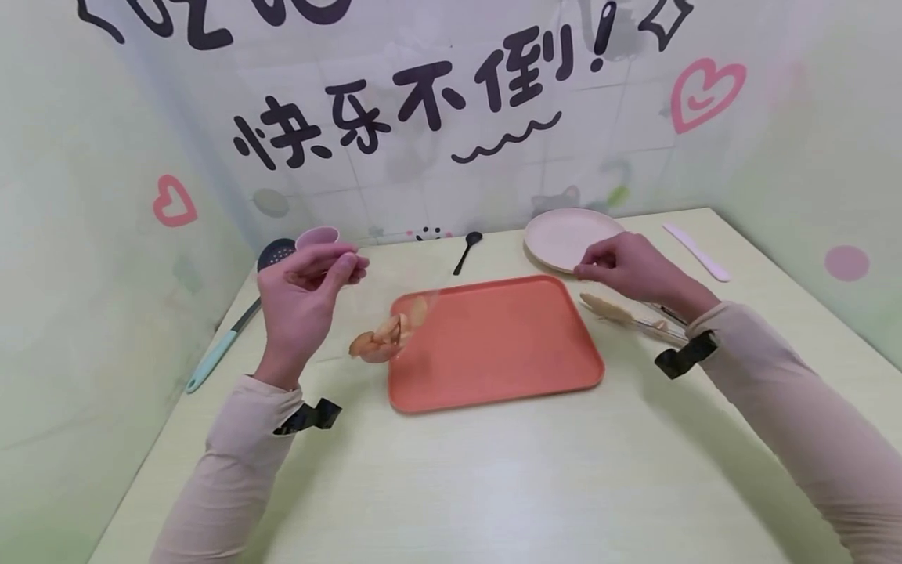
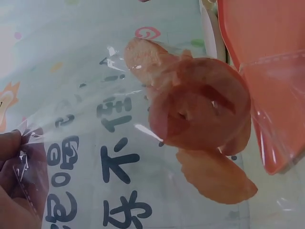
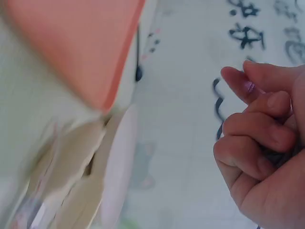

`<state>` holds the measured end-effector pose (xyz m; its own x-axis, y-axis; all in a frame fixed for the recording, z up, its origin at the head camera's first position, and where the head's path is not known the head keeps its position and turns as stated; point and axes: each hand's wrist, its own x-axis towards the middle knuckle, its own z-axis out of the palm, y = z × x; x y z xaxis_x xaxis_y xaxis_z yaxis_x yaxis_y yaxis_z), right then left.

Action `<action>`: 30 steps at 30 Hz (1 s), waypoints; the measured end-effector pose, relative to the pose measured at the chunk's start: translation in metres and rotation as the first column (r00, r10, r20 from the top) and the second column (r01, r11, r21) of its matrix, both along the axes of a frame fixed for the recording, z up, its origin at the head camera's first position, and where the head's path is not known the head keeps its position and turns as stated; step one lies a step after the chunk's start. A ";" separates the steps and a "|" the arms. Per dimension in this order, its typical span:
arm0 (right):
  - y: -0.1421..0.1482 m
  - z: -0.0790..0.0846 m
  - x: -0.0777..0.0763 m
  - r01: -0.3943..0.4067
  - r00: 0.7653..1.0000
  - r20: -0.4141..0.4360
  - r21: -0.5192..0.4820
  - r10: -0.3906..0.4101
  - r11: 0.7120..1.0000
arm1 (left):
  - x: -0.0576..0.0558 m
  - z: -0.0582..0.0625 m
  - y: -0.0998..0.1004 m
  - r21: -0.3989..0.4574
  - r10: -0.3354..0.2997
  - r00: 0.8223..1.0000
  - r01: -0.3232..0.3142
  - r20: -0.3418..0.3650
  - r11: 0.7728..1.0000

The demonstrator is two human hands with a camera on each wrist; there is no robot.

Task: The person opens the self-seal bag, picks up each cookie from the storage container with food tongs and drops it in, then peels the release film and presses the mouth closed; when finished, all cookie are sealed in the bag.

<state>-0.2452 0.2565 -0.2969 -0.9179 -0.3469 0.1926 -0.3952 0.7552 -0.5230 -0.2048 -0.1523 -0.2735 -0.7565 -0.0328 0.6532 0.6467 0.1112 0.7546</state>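
Observation:
My left hand (image 1: 301, 294) pinches the edge of a clear plastic bag (image 2: 86, 119) raised above the table's left side. Inside hang several pinkish-orange and tan food-like pieces (image 2: 214, 174), one of them round; their exact kind is unclear. In the head view, these pieces (image 1: 380, 341) overlap the left edge of an orange tray (image 1: 493, 345). My right hand (image 1: 627, 266) hovers near the front of a pale pink plate (image 1: 564, 231), with curled fingers and thumb and forefinger close together. A small purple glint shows between them in the right wrist view; no held object can be made out.
Tongs with beige tips (image 1: 606, 308) lie right of the tray, below my right forearm. A pink knife (image 1: 698, 252) lies far right. Behind the tray is a black spoon (image 1: 468, 252). A slotted utensil with a mint handle (image 1: 211, 362) and a pink cup (image 1: 317, 235) are at left.

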 end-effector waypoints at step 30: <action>-0.154 -0.043 0.018 0.051 0.998 0.006 -0.732 -0.069 0.679 | -0.026 -0.013 0.054 0.072 -0.063 0.998 0.064 -0.015 0.995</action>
